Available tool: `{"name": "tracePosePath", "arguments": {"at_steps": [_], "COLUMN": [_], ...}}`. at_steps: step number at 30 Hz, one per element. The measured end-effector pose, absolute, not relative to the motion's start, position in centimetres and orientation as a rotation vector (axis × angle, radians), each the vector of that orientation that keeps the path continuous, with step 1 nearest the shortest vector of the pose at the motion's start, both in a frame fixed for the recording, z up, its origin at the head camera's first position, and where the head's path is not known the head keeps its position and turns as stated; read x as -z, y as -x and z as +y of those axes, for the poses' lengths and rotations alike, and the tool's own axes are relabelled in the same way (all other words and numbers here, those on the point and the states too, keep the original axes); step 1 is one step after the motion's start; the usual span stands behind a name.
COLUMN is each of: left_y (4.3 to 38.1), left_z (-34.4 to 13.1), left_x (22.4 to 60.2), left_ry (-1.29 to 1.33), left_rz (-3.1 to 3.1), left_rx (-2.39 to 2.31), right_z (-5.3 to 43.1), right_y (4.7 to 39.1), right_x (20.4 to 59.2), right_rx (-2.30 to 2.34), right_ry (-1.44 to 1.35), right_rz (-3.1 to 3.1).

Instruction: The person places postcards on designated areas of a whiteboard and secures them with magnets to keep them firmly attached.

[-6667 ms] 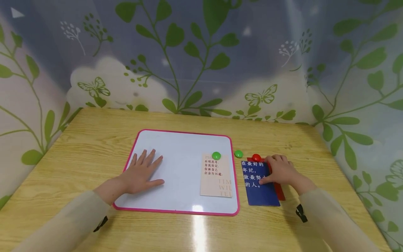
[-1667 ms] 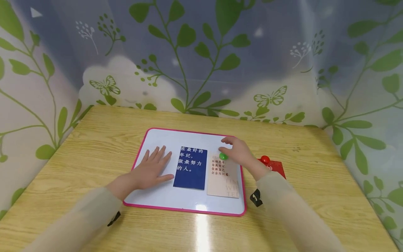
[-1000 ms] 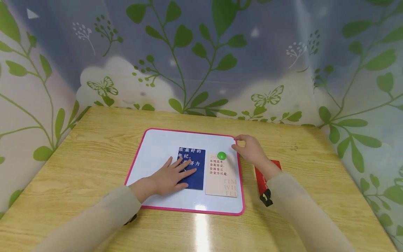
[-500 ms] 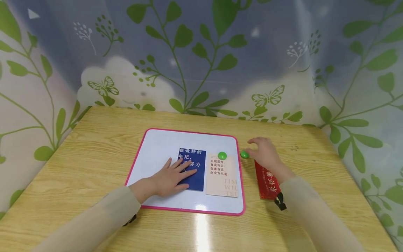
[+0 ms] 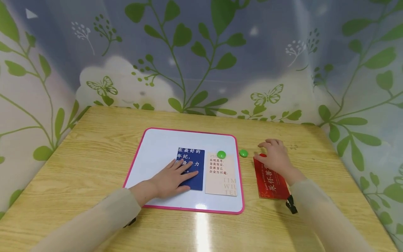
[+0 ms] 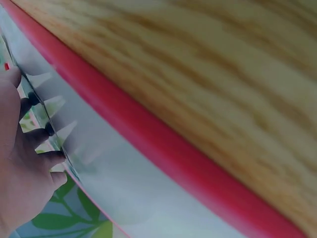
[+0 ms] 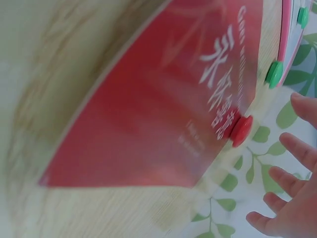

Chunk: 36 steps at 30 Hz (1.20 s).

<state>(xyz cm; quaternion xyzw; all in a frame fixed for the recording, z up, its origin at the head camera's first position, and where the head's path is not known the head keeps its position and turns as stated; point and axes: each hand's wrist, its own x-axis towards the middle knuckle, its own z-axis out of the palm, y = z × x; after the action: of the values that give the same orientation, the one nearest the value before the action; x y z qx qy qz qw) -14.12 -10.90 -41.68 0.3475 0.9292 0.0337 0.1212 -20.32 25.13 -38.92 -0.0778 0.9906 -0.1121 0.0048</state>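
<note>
My left hand point(image 5: 170, 180) lies with fingers spread on a dark blue card point(image 5: 198, 182) with white characters, on a whiteboard point(image 5: 158, 141) with a pink rim. Beside it on the board is a beige card point(image 5: 217, 183), with a green round magnet point(image 5: 221, 154) at its top. To the right of the board, my right hand point(image 5: 278, 159) hovers over the top of a red card point(image 5: 272, 183), fingers apart and loosely bent, holding nothing. A red magnet point(image 7: 241, 131) sits at that card's top edge, just off the fingertips in the right wrist view.
A second green magnet point(image 5: 244, 153) lies on the wooden table point(image 5: 104, 140), between the board and the red card. Patterned fabric point(image 5: 201, 52) with leaves and butterflies rises behind the table and along both sides.
The blue card has gone from atop the red card onto the board. My left hand has shifted right onto it. My right hand has drawn back rightward from the board, past the loose green magnet.
</note>
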Motion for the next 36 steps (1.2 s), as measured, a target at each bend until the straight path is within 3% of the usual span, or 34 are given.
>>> {"name": "tracePosePath", "arguments": {"at_steps": [14, 36], "left_y": [14.0, 13.5], "left_z": [-10.8, -11.4], "left_x": [41.8, 41.3], "left_ry": [-1.003, -0.962], "left_rz": [2.717, 2.72], "left_rx": [-0.099, -0.15], "right_z": [27.6, 27.4], "right_y": [20.1, 21.0], "right_x": [39.6, 40.6], "right_rx": [0.353, 0.35], "right_ry": [0.174, 0.103], "right_rz": [3.035, 3.003]}}
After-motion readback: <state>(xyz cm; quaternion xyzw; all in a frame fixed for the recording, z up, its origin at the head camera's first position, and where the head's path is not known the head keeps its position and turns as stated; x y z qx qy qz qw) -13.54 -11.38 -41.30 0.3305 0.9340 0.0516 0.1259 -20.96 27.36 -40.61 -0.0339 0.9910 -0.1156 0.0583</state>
